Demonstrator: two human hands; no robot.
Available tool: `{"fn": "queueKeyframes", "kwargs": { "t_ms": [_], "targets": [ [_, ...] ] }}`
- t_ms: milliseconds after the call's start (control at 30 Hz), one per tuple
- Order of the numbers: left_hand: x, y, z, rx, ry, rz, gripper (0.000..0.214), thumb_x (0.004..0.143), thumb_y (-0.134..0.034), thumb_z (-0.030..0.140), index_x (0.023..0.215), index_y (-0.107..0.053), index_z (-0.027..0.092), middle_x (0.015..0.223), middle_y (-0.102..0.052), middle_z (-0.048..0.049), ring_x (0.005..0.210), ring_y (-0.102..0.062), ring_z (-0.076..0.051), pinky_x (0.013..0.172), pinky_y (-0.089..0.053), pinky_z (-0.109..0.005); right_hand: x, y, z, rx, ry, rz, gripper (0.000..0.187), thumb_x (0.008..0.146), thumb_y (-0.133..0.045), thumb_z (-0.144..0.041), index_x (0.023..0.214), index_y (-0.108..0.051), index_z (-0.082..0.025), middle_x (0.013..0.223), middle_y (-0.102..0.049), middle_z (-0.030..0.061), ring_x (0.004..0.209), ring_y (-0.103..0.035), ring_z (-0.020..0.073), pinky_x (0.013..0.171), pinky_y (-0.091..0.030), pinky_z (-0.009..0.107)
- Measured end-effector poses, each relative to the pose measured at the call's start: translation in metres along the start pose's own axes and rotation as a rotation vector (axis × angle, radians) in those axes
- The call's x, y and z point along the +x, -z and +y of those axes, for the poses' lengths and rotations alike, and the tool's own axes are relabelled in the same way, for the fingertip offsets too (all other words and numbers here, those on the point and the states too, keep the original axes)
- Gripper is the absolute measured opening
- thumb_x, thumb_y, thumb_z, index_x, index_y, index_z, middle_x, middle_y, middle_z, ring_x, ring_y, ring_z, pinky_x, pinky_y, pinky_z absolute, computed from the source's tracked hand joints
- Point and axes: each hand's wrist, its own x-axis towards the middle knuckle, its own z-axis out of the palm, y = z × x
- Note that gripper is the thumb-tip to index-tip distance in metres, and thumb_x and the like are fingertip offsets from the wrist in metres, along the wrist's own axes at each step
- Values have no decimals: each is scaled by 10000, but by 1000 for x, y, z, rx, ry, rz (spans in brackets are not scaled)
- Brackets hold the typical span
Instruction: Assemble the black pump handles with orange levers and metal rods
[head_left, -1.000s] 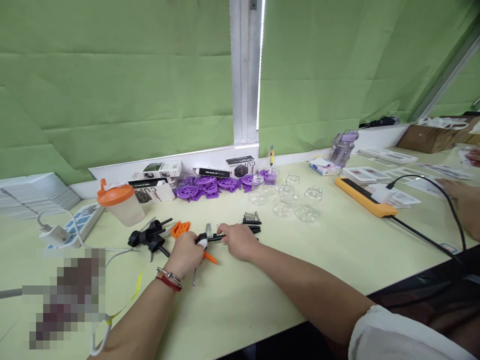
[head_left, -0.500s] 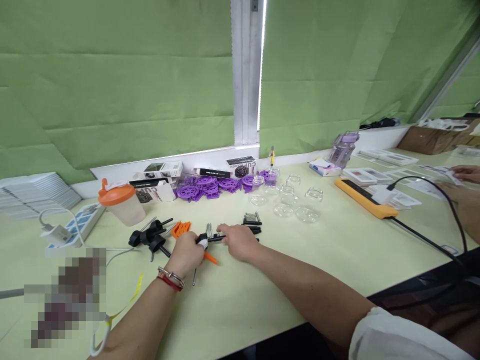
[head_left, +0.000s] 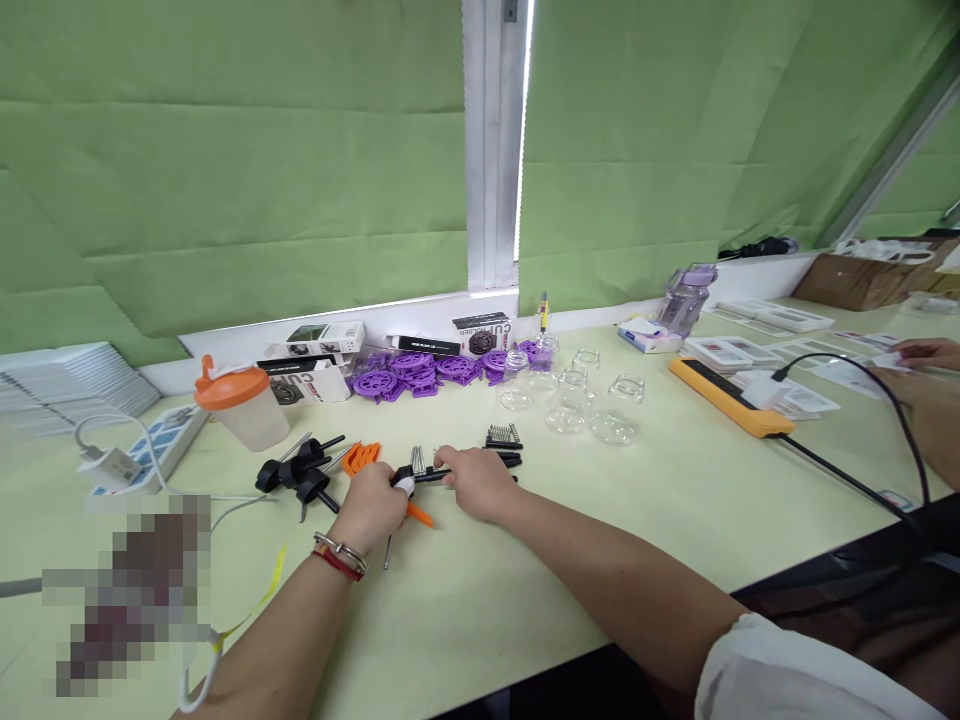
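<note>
My left hand (head_left: 371,508) is closed round the left end of a thin black rod (head_left: 429,476), with a white-tipped finger at its end. My right hand (head_left: 480,482) pinches the same rod from the right. Both hands rest low over the pale green table (head_left: 480,590). An orange piece (head_left: 420,516) pokes out from under my left hand. More orange pieces (head_left: 361,457) and black knobbed parts (head_left: 298,470) lie just left. Small metal springs (head_left: 503,434) and more black rods (head_left: 510,459) lie just beyond my right hand.
Purple wheel-shaped parts (head_left: 420,372) and boxes (head_left: 315,345) line the window sill. Clear glass jars and lids (head_left: 574,395) stand in the middle. An orange-lidded cup (head_left: 240,402) and a power strip (head_left: 157,445) are left. A yellow power strip (head_left: 724,392) and another person's hands (head_left: 919,375) are right.
Both my hands stay on the black rod with almost no movement. The other person's hands at the far right have shifted slightly.
</note>
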Motion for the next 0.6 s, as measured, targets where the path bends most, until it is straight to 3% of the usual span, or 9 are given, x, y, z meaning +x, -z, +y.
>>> {"fn": "queueKeyframes", "kwargs": {
  "t_ms": [167, 433, 600],
  "targets": [
    [0, 0, 1, -1, 3, -9, 88, 702, -547, 210, 622, -520, 189, 509, -589, -39, 476, -606, -202, 422, -407, -279, 0, 0, -1, -61, -11, -32, 348, 811, -532, -141, 1138, -572, -253, 942, -712, 25, 850, -633, 194, 621, -315, 263],
    [-6, 4, 10, 15, 43, -20, 85, 730, -547, 211, 654, -534, 175, 519, -589, -39, 488, -605, -196, 435, -404, -270, 0, 3, -2, -17, -21, -19, 390, 804, -535, -122, 1170, -526, -257, 935, -716, 0, 854, -632, 182, 625, -315, 261],
    [-7, 4, 10, 29, 40, -18, 78, 729, -543, 214, 662, -544, 173, 528, -590, -42, 499, -607, -200, 435, -405, -274, 0, 1, -1, -59, -16, -50, 337, 806, -520, -122, 1101, -608, -259, 914, -718, 15, 851, -639, 187, 626, -328, 260]
  ]
}}
